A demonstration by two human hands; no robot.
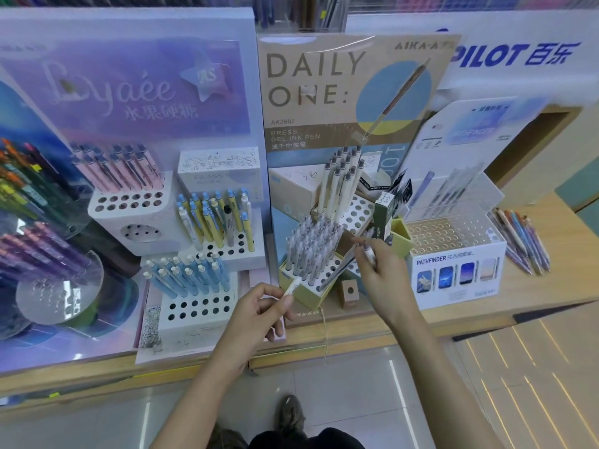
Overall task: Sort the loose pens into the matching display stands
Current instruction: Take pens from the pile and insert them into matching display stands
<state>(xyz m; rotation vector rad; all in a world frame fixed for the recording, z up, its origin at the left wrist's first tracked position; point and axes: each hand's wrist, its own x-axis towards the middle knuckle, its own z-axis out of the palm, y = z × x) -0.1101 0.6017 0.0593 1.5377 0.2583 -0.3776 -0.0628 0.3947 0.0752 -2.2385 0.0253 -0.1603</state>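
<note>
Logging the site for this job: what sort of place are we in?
Most likely a stationery shop's pen section. Branded display stands, Daily One and Pathfinder, stand side by side, a Pilot sign runs behind, and loose pens lie on the counter.

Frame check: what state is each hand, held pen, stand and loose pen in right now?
Grey-pen stand: mostly filled, front holes empty.
Left hand: pinches white pen, slanted at that stand's front edge.
Right hand: grips second pen above that stand.
Pathfinder tray: front holes empty.
Loose pens: lying flat on counter.
</note>
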